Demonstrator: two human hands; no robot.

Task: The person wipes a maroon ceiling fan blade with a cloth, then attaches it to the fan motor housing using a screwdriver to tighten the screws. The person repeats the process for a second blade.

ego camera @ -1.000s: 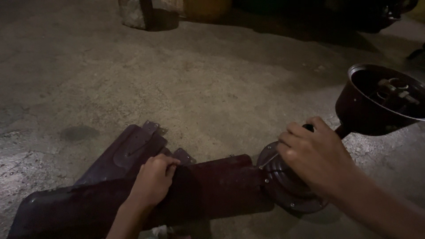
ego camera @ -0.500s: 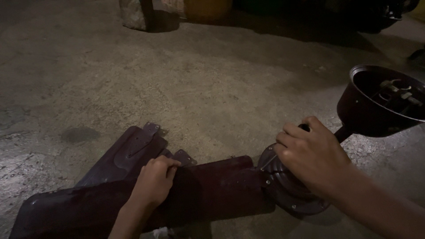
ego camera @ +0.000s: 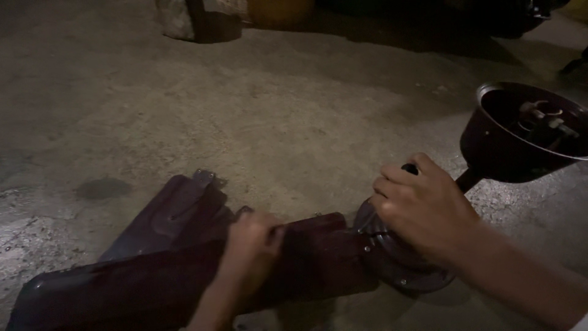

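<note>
Work on the dark maroon metal ceiling fan [ego camera: 392, 257] looks to be in its middle: the fan lies on the grey concrete floor [ego camera: 275, 110], long maroon blades [ego camera: 184, 270] folded together, and the round canopy cup [ego camera: 520, 135] sits on its rod. The left hand [ego camera: 251, 245] presses half-closed on a blade. The right hand [ego camera: 425, 205] is curled around the motor housing.
</note>
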